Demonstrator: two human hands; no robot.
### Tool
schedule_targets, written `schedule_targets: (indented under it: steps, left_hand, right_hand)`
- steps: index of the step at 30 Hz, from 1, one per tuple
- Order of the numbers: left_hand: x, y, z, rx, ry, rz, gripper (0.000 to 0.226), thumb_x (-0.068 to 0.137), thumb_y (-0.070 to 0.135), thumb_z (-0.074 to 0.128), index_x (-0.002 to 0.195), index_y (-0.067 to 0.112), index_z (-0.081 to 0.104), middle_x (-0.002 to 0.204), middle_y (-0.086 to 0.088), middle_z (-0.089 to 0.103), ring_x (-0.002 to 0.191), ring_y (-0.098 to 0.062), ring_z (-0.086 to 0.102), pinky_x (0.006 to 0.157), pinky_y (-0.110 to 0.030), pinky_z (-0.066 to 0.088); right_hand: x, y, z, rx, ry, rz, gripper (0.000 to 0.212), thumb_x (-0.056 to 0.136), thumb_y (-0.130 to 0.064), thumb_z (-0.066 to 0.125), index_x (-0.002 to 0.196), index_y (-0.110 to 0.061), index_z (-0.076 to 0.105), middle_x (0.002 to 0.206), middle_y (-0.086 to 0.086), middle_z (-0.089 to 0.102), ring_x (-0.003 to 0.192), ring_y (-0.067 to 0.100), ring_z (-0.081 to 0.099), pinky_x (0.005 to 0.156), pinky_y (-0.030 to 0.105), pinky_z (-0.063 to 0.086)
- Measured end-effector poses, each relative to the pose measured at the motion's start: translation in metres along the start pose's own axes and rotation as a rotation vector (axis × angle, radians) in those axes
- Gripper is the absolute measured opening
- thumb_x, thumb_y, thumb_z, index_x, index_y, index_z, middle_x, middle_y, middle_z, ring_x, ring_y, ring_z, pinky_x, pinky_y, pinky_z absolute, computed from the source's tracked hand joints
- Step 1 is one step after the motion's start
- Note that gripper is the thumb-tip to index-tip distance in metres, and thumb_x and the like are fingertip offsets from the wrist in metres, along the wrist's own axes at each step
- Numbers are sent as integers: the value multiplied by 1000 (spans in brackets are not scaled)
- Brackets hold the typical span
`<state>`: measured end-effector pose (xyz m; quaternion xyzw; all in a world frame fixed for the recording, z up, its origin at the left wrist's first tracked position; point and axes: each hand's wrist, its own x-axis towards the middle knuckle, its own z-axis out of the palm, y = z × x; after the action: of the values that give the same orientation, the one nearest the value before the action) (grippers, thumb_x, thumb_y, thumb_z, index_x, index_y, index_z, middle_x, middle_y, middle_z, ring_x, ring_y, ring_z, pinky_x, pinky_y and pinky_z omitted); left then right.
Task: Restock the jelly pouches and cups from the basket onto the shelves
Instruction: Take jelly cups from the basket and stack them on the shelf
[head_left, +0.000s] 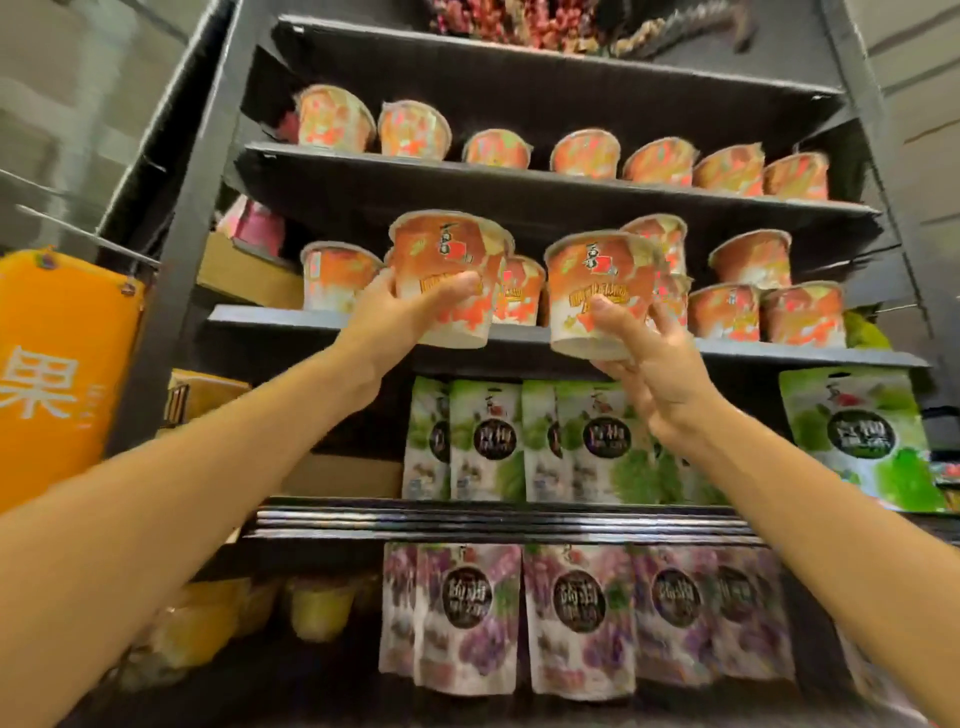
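**Jelly cup (447, 260) in left hand (395, 312), second cup (597, 280) in right hand (654, 364)**

Blur smears the small print on both labels, and each hand's fingertips are mostly hidden behind its cup. The left thumb lies across the front of its cup with the fingers wrapped round the back. The right thumb presses the label while curled fingers cradle the side and base. Both are tapered orange-and-white plastic tubs with red logos, held upright in front of the dark grey shelf (270, 316), where matching stocked cups (727, 312) stand.
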<state>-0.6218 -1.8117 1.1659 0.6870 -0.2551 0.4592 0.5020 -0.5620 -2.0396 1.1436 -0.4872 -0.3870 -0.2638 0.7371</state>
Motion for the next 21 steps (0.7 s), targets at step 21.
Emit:
schedule_targets:
  steps: [21]
  left_hand:
    - [67, -46, -8, 71, 64, 6, 79, 59, 77, 63, 121, 27, 59, 106, 11, 69, 98, -3, 63, 74, -18, 40]
  right_hand:
    - [178, -15, 33, -571, 183, -33, 87, 78, -48, 76, 147, -19, 32, 141, 4, 50, 127, 25, 51, 107, 46, 43]
